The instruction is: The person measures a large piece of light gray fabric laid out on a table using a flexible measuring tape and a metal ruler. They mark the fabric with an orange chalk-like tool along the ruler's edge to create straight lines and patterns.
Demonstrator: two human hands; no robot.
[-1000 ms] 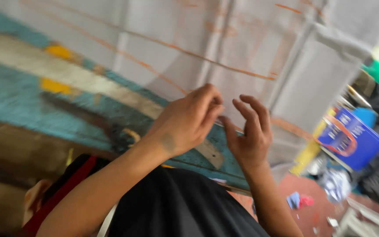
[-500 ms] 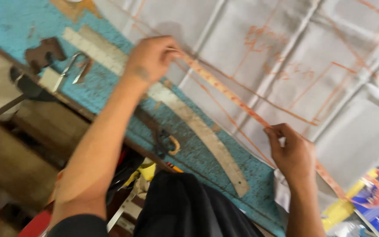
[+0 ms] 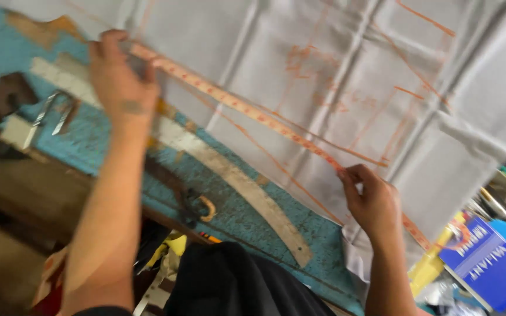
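An orange measuring tape point(image 3: 247, 111) lies stretched across a pale grey cloth point(image 3: 335, 76) marked with orange chalk lines. My left hand point(image 3: 118, 79) pinches one end of the tape at the upper left edge of the cloth. My right hand point(image 3: 373, 202) presses the tape down on the cloth at the lower right, and the tape's loose tail runs on past it. The cloth lies on a worn blue table point(image 3: 241, 216).
A long curved metal ruler point(image 3: 247, 193) lies on the table below the cloth, with dark scissors point(image 3: 185, 196) beside it. A metal clip point(image 3: 54, 111) sits at the left. A blue box point(image 3: 487, 260) and other clutter are at the lower right.
My hands, close together a second ago, have spread apart. The left went up and left, the right down and right, pulling the tape taut across the cloth.
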